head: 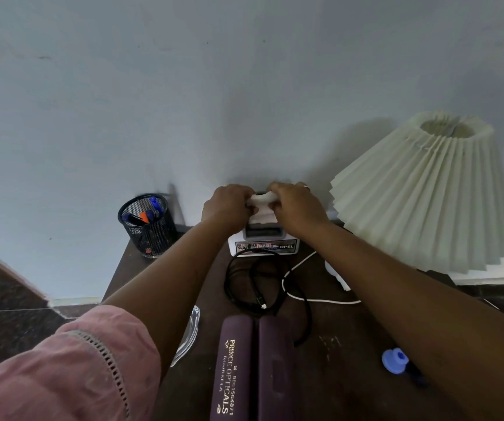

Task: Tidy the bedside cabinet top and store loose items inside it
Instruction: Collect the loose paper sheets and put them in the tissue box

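White tissue (262, 214) | left hand (226, 205) curled, pinching it | right hand (297, 206) curled, pinching it | above dispenser box (262, 247)

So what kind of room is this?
Likely a bedroom corner: a dark cabinet holds a pleated lamp, a glasses case and a black cable.

My left hand (228, 205) and right hand (297, 208) curl over the white wad (261, 202) so my fingertips are out of sight, and the label on the box (262, 246) beneath is too small to read past "OPEL". My left forearm (165, 284) covers most of the glass dish (192, 329) — my right forearm (396, 284) hides part of the blue-capped thing (394, 360) and one end of the white cable (320, 300). The purple spectacle case (253, 375) runs off the bottom edge.
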The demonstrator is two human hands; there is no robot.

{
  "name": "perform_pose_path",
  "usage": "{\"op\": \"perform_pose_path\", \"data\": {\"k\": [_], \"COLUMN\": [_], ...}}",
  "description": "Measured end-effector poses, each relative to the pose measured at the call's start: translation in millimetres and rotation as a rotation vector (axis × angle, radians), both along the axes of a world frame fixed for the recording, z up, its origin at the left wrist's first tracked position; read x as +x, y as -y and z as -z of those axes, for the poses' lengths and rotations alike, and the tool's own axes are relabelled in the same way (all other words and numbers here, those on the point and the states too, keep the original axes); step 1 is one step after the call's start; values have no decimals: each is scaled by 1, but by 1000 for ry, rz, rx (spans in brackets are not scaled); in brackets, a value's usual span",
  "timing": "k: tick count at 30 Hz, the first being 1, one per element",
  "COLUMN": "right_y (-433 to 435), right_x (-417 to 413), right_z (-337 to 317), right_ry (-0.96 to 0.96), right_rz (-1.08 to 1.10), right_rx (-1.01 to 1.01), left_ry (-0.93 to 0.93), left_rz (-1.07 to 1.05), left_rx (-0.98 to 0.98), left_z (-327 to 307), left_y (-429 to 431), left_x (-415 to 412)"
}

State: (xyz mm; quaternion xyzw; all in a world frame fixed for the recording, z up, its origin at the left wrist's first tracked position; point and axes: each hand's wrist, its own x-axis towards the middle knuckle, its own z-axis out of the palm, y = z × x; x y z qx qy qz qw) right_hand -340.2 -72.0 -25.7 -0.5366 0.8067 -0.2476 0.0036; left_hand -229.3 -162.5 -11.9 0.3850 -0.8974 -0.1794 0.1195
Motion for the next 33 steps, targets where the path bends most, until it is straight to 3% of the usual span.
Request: {"op": "perform_pose_path", "data": {"k": [3, 9, 14, 19, 23, 28, 33], "right_y": [-1, -3, -1, -3, -11, -16, -3], "right_x": [4, 11, 13, 14, 21, 29, 36], "right_z": [1, -3, 2, -2, 2, 28, 27], "right_ry": [-106, -170, -193, -231, -496, -533, -352], "right_rz": [3, 76, 71, 127, 11, -16, -4], "right_rx": [96, -96, 97, -53, -244, 89, 197], "left_ry": [63, 16, 133, 164, 99, 81, 39], "left_rz": [17, 27, 38, 33, -17, 10, 1], "left_rx": [-141, -231, -229, -287, -218, -224, -170], "left_z": [-1, -9, -6, -7, -5, -2, -1], "left_y": [0, 0, -2, -7, -3, 0, 2], "left_x": [0, -3, -3, -7, -8, -10, -9]}}
